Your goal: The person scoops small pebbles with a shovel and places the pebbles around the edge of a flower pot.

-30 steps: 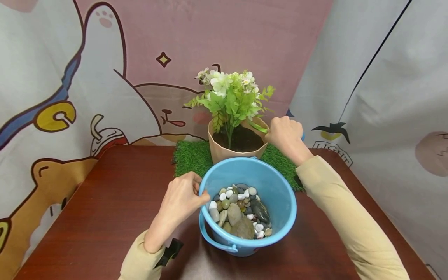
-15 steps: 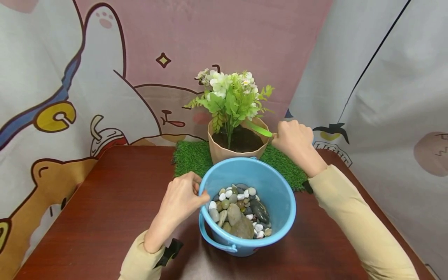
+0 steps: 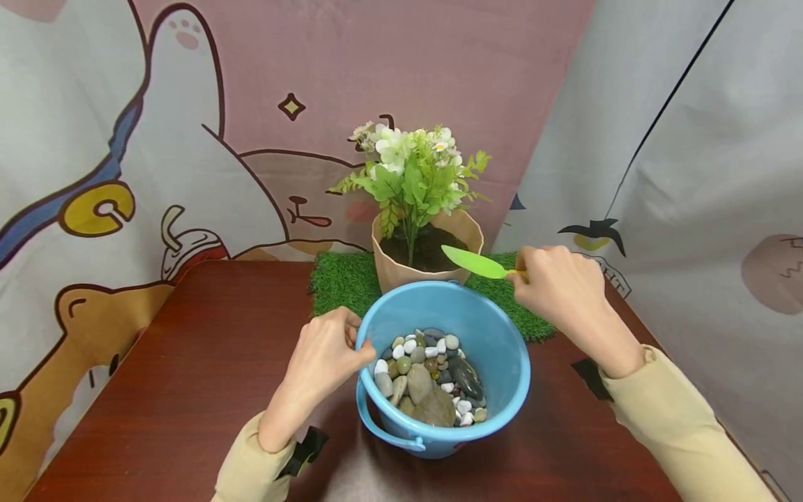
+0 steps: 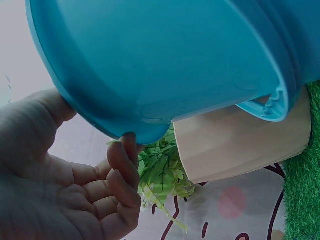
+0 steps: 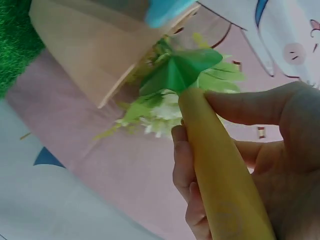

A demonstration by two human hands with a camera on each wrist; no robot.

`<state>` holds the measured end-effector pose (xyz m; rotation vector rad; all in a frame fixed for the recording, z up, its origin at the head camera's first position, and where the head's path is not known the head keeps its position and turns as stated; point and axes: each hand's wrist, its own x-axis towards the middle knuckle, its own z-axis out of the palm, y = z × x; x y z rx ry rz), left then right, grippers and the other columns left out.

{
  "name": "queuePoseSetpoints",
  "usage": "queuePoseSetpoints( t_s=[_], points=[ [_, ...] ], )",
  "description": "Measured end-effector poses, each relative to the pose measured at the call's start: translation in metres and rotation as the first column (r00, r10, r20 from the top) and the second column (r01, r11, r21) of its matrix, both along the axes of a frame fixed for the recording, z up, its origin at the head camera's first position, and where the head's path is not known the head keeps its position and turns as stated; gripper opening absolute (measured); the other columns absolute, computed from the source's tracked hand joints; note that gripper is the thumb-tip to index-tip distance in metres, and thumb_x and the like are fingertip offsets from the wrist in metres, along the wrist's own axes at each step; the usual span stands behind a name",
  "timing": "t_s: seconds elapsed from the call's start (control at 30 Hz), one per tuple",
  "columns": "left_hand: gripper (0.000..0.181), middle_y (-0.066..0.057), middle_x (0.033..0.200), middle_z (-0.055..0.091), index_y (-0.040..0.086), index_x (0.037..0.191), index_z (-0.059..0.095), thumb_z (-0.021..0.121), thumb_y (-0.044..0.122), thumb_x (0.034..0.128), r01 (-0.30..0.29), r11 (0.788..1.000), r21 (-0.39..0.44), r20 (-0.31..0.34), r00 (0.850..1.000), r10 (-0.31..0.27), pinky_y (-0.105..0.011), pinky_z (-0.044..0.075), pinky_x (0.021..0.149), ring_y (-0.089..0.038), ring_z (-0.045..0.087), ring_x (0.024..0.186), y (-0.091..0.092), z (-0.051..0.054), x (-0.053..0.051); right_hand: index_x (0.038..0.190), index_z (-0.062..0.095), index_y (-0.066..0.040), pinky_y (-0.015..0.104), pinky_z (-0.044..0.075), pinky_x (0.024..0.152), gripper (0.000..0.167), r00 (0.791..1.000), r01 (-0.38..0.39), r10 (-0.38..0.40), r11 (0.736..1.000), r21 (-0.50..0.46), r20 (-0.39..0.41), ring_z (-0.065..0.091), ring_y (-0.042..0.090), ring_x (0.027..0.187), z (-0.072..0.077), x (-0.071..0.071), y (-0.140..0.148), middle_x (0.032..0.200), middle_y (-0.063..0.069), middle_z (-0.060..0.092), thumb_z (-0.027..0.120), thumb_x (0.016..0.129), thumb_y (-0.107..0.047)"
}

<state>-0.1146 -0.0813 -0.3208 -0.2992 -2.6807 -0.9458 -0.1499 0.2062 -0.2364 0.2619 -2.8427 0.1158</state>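
Observation:
A blue bucket (image 3: 502,328) stands at the front middle, partly filled with mixed pebbles (image 3: 433,376). My left hand (image 3: 326,352) pinches its left rim; the left wrist view has the thumb and fingertips at the rim (image 4: 95,125). My right hand (image 3: 561,289) grips a small garden trowel by its yellow handle (image 5: 220,170). The trowel's green blade (image 3: 475,262) points left, in front of the soil and above the bucket's far rim. Behind the bucket, a beige flowerpot (image 3: 401,274) holds dark soil (image 3: 429,244) and a plant with white flowers (image 3: 414,167).
Artificial grass matting (image 3: 341,282) lies under the flowerpot. All of it stands on a reddish-brown table (image 3: 219,362). Cartoon-printed cloth (image 3: 301,63) hangs close behind the pot and along both sides.
My right hand has moved right and toward me, drawing the trowel away from the soil; its blade shows fully now. The left hand and the bucket hold almost still.

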Motion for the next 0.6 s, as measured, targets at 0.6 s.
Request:
queuePoseSetpoints(
  t_s=[0.6],
  points=[
    [0.019, 0.000, 0.064, 0.060, 0.004, 0.083, 0.064, 0.069, 0.014, 0.0677, 0.004, 1.000, 0.003, 0.002, 1.000, -0.004, -0.023, 0.042, 0.053, -0.007, 0.051, 0.054, -0.001, 0.000, 0.000, 0.070, 0.063, -0.012, 0.026, 0.031, 0.040, 0.012, 0.954, -0.270, 0.296, 0.918, 0.290, -0.051, 0.039, 0.012, 0.045, 0.003, 0.039, -0.019, 0.055, 0.000, 0.050, 0.075, 0.070, -0.011]
  ],
)
